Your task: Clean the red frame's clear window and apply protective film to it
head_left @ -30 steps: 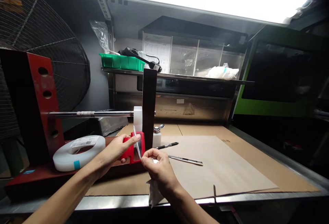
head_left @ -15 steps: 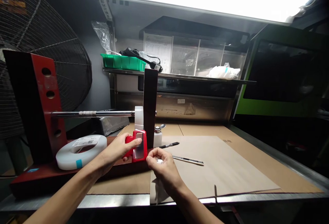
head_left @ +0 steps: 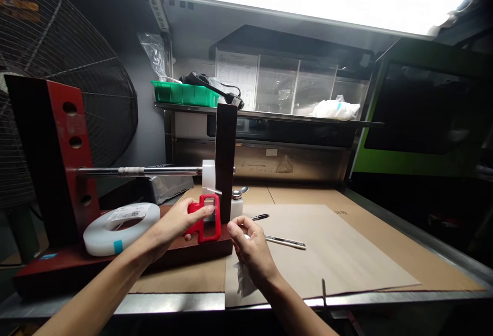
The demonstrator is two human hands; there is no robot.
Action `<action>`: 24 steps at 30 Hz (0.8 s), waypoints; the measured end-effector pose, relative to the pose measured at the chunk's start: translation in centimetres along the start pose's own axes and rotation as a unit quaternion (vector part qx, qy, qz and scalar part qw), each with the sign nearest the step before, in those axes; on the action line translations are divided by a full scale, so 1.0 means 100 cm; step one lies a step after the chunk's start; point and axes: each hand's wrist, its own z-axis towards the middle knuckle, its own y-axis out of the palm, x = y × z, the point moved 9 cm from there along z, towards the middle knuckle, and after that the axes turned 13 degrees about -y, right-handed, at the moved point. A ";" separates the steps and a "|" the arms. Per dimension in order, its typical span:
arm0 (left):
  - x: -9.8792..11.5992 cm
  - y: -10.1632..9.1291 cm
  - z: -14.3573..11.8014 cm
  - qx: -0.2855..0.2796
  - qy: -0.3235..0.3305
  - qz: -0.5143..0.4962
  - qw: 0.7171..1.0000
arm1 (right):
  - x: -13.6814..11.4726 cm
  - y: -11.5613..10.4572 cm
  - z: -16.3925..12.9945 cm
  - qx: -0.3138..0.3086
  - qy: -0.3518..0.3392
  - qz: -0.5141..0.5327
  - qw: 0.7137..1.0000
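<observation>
Head view shows our left hand (head_left: pixel 175 223) gripping the red cutter (head_left: pixel 206 219) on the dispenser base (head_left: pixel 115 264), our right hand (head_left: pixel 250 246) pinching a white wipe (head_left: pixel 243 279) just beside it, mid film pull; next, a steady draw.

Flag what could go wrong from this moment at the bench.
1. The left hand grips the red plastic cutter frame on the red stand; a fingertip lies at its open window, so it might get nicked.
2. The right hand pinches a white crumpled wipe close to the small white pump bottle and could tip it.
3. The black pen nearby might be knocked.
</observation>
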 end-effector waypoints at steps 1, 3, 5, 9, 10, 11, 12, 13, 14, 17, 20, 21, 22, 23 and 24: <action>-0.001 0.000 0.003 0.003 -0.004 0.000 1.000 | 0.002 0.000 0.001 0.000 0.001 0.001 1.000; -0.003 0.001 0.006 0.003 -0.007 -0.001 1.000 | 0.004 -0.002 0.002 0.003 0.002 0.006 1.000; -0.004 0.003 0.004 -0.011 -0.010 -0.004 1.000 | 0.005 -0.004 0.004 0.009 0.003 0.013 1.000; -0.016 0.006 -0.011 -0.063 -0.031 -0.015 0.997 | 0.007 -0.008 0.005 0.012 0.020 0.048 0.999; -0.020 0.004 -0.015 -0.068 -0.038 -0.021 0.997 | 0.007 -0.008 0.005 0.010 0.028 0.062 0.998; -0.024 0.002 -0.018 -0.069 -0.045 -0.029 0.996 | 0.008 -0.008 0.005 0.008 0.039 0.078 0.996; -0.028 0.000 -0.020 -0.067 -0.050 -0.037 0.996 | 0.009 -0.007 0.005 0.006 0.049 0.093 0.994; -0.030 -0.003 -0.021 -0.063 -0.055 -0.046 0.995 | 0.010 -0.007 0.005 0.007 0.058 0.106 0.993; -0.031 -0.004 -0.021 -0.057 -0.058 -0.056 0.995 | 0.010 -0.007 0.005 0.012 0.065 0.118 0.991; -0.026 -0.004 -0.018 -0.041 -0.060 -0.081 0.994 | 0.010 -0.009 0.007 0.037 0.071 0.141 0.987; -0.020 0.001 -0.014 -0.030 -0.069 -0.084 0.994 | 0.010 -0.011 0.009 0.045 0.067 0.137 0.987; -0.019 0.002 -0.013 -0.026 -0.074 -0.082 0.994 | 0.010 -0.012 0.010 0.043 0.064 0.132 0.988; -0.018 0.003 -0.011 -0.022 -0.078 -0.080 0.994 | 0.011 -0.012 0.010 0.040 0.060 0.126 0.989; -0.018 0.004 -0.009 -0.016 -0.079 -0.078 0.994 | 0.011 -0.013 0.011 0.037 0.056 0.121 0.990; -0.017 0.003 -0.008 -0.010 -0.076 -0.077 0.994 | 0.011 -0.014 0.012 0.034 0.051 0.116 0.991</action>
